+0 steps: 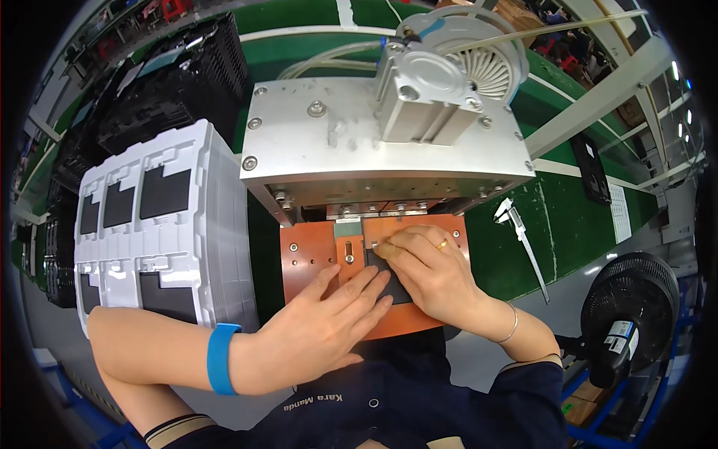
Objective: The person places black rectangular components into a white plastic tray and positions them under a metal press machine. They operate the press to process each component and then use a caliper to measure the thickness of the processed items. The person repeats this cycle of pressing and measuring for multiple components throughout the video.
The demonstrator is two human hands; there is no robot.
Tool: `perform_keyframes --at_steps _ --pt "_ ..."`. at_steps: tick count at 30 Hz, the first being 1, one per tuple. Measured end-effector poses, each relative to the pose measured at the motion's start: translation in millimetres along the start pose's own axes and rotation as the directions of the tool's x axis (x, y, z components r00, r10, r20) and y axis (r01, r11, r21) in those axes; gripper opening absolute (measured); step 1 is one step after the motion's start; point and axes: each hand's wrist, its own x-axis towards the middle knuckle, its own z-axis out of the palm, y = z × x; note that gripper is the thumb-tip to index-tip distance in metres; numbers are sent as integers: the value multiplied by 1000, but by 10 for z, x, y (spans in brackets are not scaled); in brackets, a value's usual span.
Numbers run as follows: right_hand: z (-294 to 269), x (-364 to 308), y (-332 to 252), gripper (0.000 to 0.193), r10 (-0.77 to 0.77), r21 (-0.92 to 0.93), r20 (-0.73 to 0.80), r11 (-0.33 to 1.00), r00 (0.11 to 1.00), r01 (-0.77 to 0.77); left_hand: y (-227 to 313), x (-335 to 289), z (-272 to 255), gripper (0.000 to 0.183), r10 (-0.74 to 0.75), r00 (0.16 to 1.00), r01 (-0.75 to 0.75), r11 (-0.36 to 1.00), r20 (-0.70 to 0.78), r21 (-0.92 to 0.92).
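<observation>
Both hands lay flat, fingers extended, holding nothing: left hand (329, 318) and right hand (434, 273) pressed thin black part (389, 280) onto orange fixture plate (314, 251). Part looked light, stiff; handle by edges.

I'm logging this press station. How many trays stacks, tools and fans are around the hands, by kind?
White tray stack: 1
Black tray stacks: 2
Caliper: 1
Black fan: 1
Black flat part under both hands: 1
Total: 6

Both hands flat on dark flat part (389, 278) atop orange fixture plate (314, 251): left hand (329, 314) near side, right hand (434, 273) far-right. Metal press (374, 142) directly beyond. White tray stack (149, 224) left; black fan (636, 299) right.
</observation>
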Motion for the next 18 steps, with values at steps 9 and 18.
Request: perform_keyframes --at_steps 9,18 --pt "8 20 -12 35 62 -81 -56 994 997 -67 4 16 -26 78 -14 999 15 999 46 -32" --pt "-40 25 -34 37 134 -4 -56 991 989 -135 -35 10 -42 78 -5 1000 5 1000 25 -12"
